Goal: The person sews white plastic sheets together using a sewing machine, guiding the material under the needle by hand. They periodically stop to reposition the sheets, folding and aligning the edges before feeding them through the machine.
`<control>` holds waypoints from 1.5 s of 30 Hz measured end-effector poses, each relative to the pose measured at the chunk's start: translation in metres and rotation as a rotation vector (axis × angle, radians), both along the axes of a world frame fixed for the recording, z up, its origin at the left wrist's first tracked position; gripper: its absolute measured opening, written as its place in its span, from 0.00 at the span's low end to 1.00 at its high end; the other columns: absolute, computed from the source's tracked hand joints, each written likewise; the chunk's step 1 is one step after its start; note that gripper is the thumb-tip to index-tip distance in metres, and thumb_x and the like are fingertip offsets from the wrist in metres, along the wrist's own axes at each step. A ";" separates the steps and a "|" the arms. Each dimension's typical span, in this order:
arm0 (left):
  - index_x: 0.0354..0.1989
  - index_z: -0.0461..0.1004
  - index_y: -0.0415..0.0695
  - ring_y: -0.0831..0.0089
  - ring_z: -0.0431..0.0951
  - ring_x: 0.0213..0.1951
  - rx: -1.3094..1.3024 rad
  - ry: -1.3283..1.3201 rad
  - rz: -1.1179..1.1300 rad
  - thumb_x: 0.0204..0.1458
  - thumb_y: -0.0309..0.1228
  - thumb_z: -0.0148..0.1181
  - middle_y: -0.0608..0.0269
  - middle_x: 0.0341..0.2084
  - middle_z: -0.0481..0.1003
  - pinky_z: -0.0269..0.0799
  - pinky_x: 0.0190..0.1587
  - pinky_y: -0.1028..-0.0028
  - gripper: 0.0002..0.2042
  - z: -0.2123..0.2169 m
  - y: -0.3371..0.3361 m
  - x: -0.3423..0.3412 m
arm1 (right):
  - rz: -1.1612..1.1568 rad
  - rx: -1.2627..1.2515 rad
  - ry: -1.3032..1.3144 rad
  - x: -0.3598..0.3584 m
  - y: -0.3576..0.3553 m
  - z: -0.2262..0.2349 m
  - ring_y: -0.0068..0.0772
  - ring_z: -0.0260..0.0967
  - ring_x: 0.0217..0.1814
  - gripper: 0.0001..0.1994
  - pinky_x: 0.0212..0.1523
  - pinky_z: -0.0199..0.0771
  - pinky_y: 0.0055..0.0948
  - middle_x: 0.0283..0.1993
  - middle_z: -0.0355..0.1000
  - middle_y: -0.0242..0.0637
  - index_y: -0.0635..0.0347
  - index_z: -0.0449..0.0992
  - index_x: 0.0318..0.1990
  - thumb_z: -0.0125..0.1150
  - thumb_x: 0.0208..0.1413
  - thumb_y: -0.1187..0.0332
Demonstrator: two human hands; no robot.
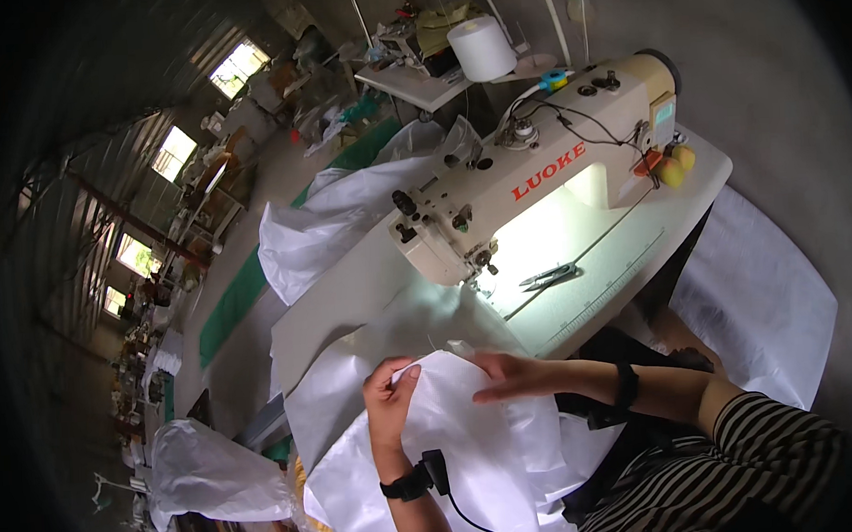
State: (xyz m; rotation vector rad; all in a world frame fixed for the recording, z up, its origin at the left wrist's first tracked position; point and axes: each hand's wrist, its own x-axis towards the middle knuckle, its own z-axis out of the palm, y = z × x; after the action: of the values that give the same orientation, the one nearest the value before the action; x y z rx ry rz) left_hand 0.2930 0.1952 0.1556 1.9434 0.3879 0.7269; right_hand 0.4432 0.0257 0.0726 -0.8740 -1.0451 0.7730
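A large sheet of thin, glossy white fabric (452, 426) hangs in front of me and spreads over my lap. My left hand (391, 393) pinches its upper edge between thumb and fingers. At the right side of that same edge, my right hand (512, 374) grips the fabric, its fingertips partly hidden behind the sheet. Just beyond my hands stands a cream sewing machine (545, 170) with its lamp lit. The needle area (479, 273) lies above and apart from both hands. Small thread snips (550, 277) rest on the machine bed.
The pale sewing table (325, 342) extends left under the fabric. More white material (348, 217) is heaped behind the machine, and another sheet (755, 294) hangs at the right. A white thread cone (482, 49) stands at the back. Bunched white material (216, 475) sits at the lower left.
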 end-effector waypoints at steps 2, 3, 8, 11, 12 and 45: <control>0.37 0.76 0.36 0.83 0.72 0.33 0.107 0.016 0.076 0.52 0.21 0.65 0.67 0.31 0.77 0.68 0.37 0.83 0.06 0.032 -0.017 -0.015 | 0.386 -0.220 -0.156 -0.019 -0.001 -0.004 0.24 0.72 0.35 0.19 0.39 0.73 0.26 0.39 0.77 0.36 0.64 0.74 0.50 0.66 0.56 0.61; 0.35 0.77 0.35 0.82 0.73 0.33 0.211 0.020 0.156 0.52 0.20 0.65 0.65 0.31 0.77 0.69 0.36 0.82 0.05 0.044 -0.021 -0.026 | 0.420 -0.177 -0.077 -0.039 -0.010 -0.004 0.23 0.72 0.33 0.17 0.38 0.72 0.27 0.32 0.78 0.33 0.64 0.77 0.44 0.66 0.56 0.59; 0.34 0.78 0.39 0.71 0.76 0.26 0.691 -0.054 0.338 0.49 0.21 0.65 0.60 0.28 0.79 0.70 0.32 0.75 0.04 0.094 -0.007 -0.038 | 0.668 -0.229 -0.510 -0.098 -0.100 -0.020 0.39 0.70 0.31 0.14 0.40 0.70 0.33 0.32 0.76 0.41 0.56 0.79 0.41 0.60 0.60 0.55; 0.34 0.78 0.39 0.70 0.76 0.26 0.848 -0.108 0.312 0.50 0.21 0.65 0.59 0.27 0.78 0.69 0.30 0.74 0.04 0.087 0.038 -0.020 | 0.599 -0.233 -0.315 -0.089 -0.122 0.009 0.37 0.74 0.36 0.12 0.43 0.72 0.34 0.33 0.76 0.43 0.58 0.77 0.44 0.58 0.61 0.60; 0.34 0.78 0.40 0.67 0.76 0.26 0.807 -0.113 0.304 0.51 0.22 0.64 0.59 0.27 0.78 0.70 0.31 0.73 0.04 0.079 0.050 0.004 | 0.444 -0.238 -0.154 -0.083 -0.125 -0.008 0.34 0.75 0.35 0.12 0.41 0.73 0.33 0.31 0.76 0.43 0.59 0.77 0.44 0.59 0.61 0.61; 0.34 0.72 0.45 0.50 0.78 0.32 0.568 0.384 0.082 0.56 0.34 0.57 0.53 0.28 0.77 0.72 0.33 0.59 0.06 -0.087 0.003 0.112 | -0.094 -0.671 0.243 0.007 -0.108 -0.072 0.16 0.71 0.36 0.22 0.38 0.73 0.22 0.35 0.75 0.30 0.68 0.76 0.43 0.58 0.62 0.52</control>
State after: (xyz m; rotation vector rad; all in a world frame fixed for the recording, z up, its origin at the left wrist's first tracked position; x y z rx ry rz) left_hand 0.4050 0.1980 0.0683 2.6327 0.5370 0.5463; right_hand 0.4501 -0.0827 0.0008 -1.3440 -0.5186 1.1439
